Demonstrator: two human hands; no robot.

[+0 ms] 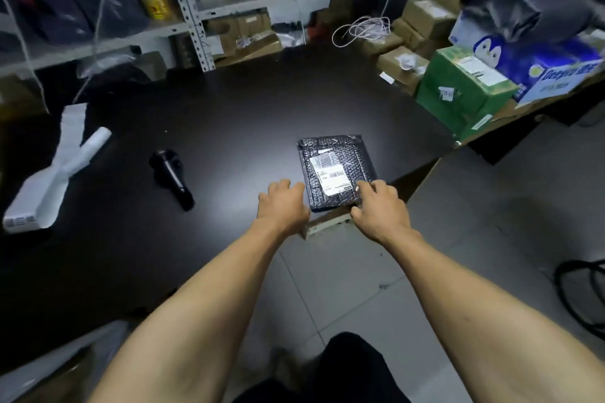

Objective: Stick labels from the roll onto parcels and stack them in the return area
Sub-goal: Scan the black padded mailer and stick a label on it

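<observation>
Black bubble-wrap parcel (337,170) on table (229,114) bears 1 white label (330,173). Left hand (283,204) loosely curled, empty. Right hand (379,209) pinches parcel's near corner.

Both bare forearms reach forward side by side, the left hand (282,203) palm down with fingers loosely bent and knuckles up, the right hand (379,206) just beside it, also palm down, its fingers curled and the thumb tucked toward the fingertips.
</observation>
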